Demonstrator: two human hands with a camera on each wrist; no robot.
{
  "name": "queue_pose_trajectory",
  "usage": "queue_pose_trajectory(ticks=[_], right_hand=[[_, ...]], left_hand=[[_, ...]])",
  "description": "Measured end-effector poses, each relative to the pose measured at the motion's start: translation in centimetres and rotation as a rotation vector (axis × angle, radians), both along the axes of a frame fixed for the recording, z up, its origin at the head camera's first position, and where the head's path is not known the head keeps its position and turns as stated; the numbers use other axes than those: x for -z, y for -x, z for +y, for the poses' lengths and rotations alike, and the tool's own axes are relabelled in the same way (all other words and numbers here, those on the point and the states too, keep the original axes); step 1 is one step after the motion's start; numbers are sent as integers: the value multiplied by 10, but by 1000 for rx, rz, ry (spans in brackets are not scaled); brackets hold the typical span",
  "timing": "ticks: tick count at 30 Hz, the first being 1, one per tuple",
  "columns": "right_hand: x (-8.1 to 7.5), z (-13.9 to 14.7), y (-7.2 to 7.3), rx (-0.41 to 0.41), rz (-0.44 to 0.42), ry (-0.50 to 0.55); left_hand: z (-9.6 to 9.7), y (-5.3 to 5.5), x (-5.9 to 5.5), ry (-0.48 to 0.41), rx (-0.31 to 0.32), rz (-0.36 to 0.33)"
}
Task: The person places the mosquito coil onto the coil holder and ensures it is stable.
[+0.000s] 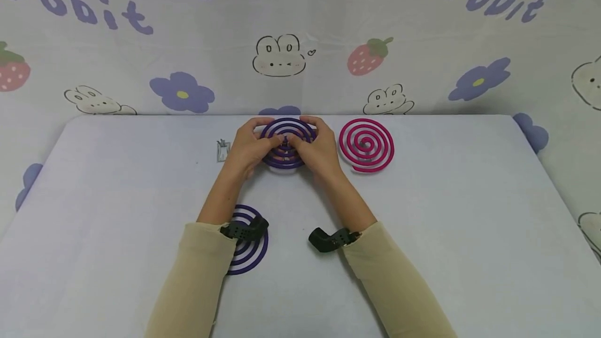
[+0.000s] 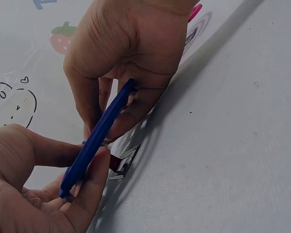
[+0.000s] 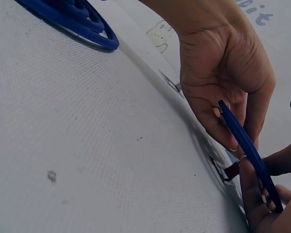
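A dark blue mosquito coil (image 1: 285, 165) is held at the back middle of the table, with both thumbs near its centre. My left hand (image 1: 250, 146) grips its left side and my right hand (image 1: 321, 151) its right side, fingers at the far rim. Both wrist views show the coil (image 2: 98, 135) edge-on and tilted. Below it stands a small metal coil stand (image 2: 126, 164) with a dark red part; whether the coil touches it, I cannot tell. Another metal stand (image 1: 223, 151) lies just left of my left hand.
Right of my right hand, a pink coil (image 1: 367, 145) sits over a stand. A second blue coil (image 1: 253, 260) lies nearer the front, partly hidden by my left sleeve. The white table (image 1: 446, 213) ends at a patterned cloth backdrop (image 1: 328, 14).
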State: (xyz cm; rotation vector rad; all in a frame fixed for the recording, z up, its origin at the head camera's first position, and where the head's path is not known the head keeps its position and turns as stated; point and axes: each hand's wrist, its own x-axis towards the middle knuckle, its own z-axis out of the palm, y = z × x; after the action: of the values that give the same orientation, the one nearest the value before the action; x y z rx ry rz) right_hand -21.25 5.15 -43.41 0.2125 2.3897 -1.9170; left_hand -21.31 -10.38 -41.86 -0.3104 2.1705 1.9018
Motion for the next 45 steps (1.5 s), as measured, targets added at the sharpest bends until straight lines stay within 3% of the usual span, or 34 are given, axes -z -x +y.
queue_pose_trajectory(ticks=[9,29,40,45], right_hand=[[-2,0,3,0,-28,8],[-2,0,0,8,12,-35],[-1,4,0,-4,108,-200],[-3,4,0,-17,127,-228]], left_hand=[[-1,1,-2,4,-2,8],[0,2,2,4,-7,-31],[2,0,-1,3,16,-4],[1,-1,-1,23,25,-2]])
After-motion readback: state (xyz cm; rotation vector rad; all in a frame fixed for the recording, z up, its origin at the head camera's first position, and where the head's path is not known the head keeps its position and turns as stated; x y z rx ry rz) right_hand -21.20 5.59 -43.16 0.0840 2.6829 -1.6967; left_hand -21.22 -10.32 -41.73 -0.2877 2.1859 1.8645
